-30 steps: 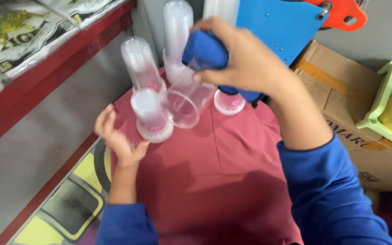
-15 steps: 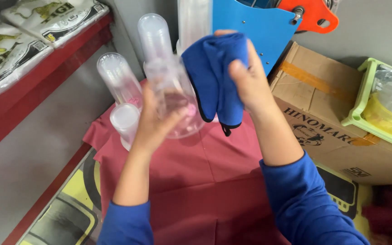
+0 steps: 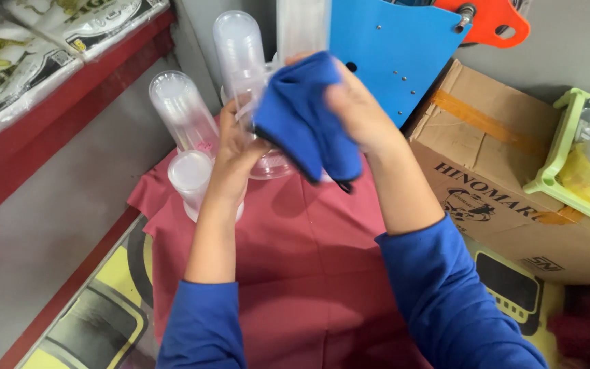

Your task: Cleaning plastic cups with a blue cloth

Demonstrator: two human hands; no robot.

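Wiping step, I judge: above the red cloth (image 3: 288, 273), the left hand (image 3: 237, 160) grips a clear plastic cup (image 3: 268, 160) while right-hand (image 3: 356, 109) fingers pinch the blue rag (image 3: 305, 123) against it (next calls for turning the cup).

Four clear plastic cup stacks (image 3: 184, 113) — one blue cloth (image 3: 305, 123), one cardboard box (image 3: 513, 184), one red cloth (image 3: 295, 273).
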